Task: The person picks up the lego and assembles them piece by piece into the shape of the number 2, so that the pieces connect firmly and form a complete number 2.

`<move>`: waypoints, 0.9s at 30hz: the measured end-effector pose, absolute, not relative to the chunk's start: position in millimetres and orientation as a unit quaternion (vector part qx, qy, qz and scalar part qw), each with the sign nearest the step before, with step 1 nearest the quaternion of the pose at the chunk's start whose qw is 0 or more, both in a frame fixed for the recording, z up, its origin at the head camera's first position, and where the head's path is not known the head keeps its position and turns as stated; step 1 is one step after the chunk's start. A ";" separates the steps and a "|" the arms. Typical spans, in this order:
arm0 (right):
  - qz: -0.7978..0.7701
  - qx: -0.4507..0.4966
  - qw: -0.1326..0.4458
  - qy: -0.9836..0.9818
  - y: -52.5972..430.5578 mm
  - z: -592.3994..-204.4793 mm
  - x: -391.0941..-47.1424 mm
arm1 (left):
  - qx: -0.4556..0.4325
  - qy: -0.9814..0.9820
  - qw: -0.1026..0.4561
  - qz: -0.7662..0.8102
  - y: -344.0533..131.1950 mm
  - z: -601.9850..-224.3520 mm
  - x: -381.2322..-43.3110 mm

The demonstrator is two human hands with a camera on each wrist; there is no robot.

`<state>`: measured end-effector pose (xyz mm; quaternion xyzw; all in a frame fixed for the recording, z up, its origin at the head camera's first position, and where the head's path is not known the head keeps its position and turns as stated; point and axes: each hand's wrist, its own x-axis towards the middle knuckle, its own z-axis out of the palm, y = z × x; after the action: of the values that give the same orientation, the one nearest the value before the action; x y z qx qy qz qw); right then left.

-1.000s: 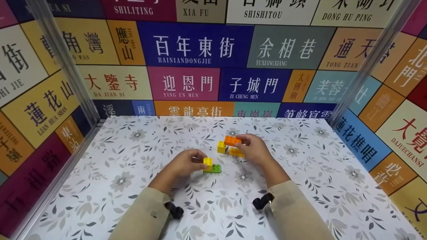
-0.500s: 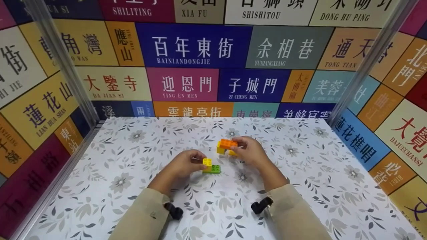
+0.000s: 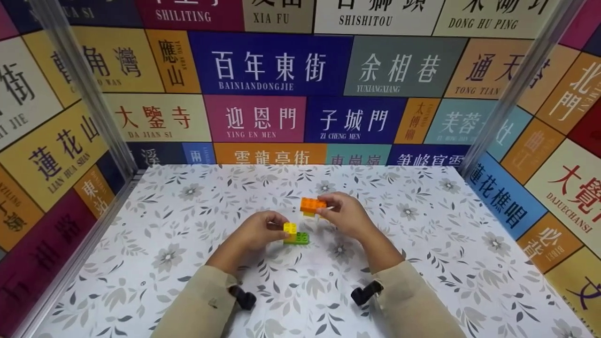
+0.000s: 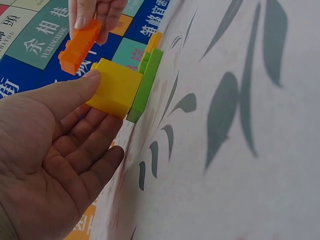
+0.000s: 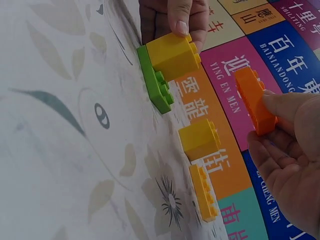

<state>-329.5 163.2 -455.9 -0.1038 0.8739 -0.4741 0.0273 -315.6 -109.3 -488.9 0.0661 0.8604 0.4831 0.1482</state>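
My left hand (image 3: 257,231) pinches a yellow building brick (image 4: 118,89) between thumb and fingers. That brick sits on one end of a low green brick (image 3: 303,238), whose studs show on the other end; the green brick rests on the tabletop. In my right hand (image 3: 345,215), thumb and fingertips pinch an orange brick (image 5: 254,102) held above the table. Below it, a second yellow brick (image 5: 199,139) stands next to a low yellow-orange brick (image 5: 202,194) in the right wrist view. The orange brick and right hand hide most of both in the head view.
A white table (image 3: 188,291) with a grey flower pattern lies under the bricks. Walls of coloured, lettered panels (image 3: 272,63) rise behind it and at both sides. Clear posts (image 3: 497,94) stand at the corners.
My right hand has carried the orange brick left and slightly toward me, over the second yellow brick. My left hand stays on its yellow brick almost unmoved.
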 end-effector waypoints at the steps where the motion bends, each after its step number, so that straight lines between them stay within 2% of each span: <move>1: -0.476 -0.105 0.029 0.873 162.3 -454.9 -328.4 | 0.067 0.860 0.147 0.483 -109.3 -489.0 -315.4; 17: -0.487 -0.188 0.040 0.852 152.9 -454.6 -317.8 | 0.073 0.873 0.130 0.464 -108.0 -488.7 -315.7; 27: -0.475 -0.201 0.050 0.856 146.6 -460.2 -315.7 | 0.067 0.872 0.132 0.467 -107.1 -488.1 -314.9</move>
<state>-315.7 146.6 -460.2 -0.2007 0.8555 -0.4747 0.0497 -314.9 -107.1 -488.1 0.0675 0.8717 0.4669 0.1325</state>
